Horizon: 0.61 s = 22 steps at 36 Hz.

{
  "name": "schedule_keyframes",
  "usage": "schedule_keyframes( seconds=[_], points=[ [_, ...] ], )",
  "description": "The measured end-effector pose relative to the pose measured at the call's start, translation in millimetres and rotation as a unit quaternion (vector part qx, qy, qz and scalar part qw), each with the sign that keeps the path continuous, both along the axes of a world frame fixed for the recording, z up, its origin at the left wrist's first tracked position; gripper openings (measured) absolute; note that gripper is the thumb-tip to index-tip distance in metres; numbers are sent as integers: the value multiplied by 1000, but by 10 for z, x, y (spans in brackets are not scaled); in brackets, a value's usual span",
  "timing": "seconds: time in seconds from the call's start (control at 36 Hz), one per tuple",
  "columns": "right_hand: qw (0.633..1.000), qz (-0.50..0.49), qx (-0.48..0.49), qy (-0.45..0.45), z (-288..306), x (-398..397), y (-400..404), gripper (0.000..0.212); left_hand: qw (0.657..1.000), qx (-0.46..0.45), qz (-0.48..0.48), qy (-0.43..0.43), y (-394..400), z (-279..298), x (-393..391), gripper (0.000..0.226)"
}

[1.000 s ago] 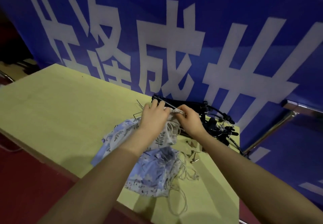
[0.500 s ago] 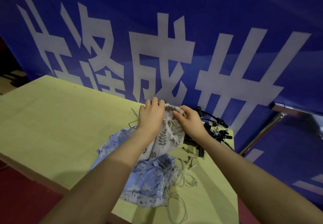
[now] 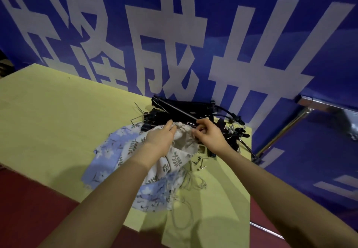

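Observation:
A cream drawstring bag with a leaf print point(image 3: 179, 155) lies on top of a pile of blue flowered cloth bags point(image 3: 114, 151) on the yellow table point(image 3: 48, 112). My left hand point(image 3: 161, 137) grips the gathered mouth of the leaf bag on its left side. My right hand point(image 3: 210, 134) pinches the same gathered mouth on its right side. The two hands are a short way apart, with the bag's opening between them. Loose drawstrings point(image 3: 190, 182) trail from the pile toward the table's near edge.
A heap of black clip hangers point(image 3: 193, 112) lies just beyond the hands, against the blue banner with white characters point(image 3: 174, 34). Several small metal pins point(image 3: 200, 163) lie right of the bags. A chrome rail point(image 3: 280, 131) slants at the right. Red floor point(image 3: 29, 199) lies below the table.
My hands have spread a little apart and come down, widening the bag's gathered mouth. The view has tilted, so the black hangers behind show more fully.

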State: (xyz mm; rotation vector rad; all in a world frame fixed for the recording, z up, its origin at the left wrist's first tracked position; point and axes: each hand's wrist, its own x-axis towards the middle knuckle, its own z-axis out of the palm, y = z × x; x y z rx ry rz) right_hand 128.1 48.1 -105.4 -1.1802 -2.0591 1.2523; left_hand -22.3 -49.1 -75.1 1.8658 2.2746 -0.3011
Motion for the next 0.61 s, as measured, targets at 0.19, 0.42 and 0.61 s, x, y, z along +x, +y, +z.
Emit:
schedule_keyframes(
  seconds=[0.19, 0.42, 0.61],
  points=[
    [987, 22, 27, -159, -628, 325, -69, 12, 997, 10, 79, -5, 65, -298, 142, 74],
    [954, 126, 44, -270, -1236, 510, -161, 24, 996, 35, 71, -29, 97, -665, 270, 74],
    [966, 107, 47, -232, -1385, 473, -143, 17, 996, 37, 65, -40, 131, -791, 298, 85]
  ],
)
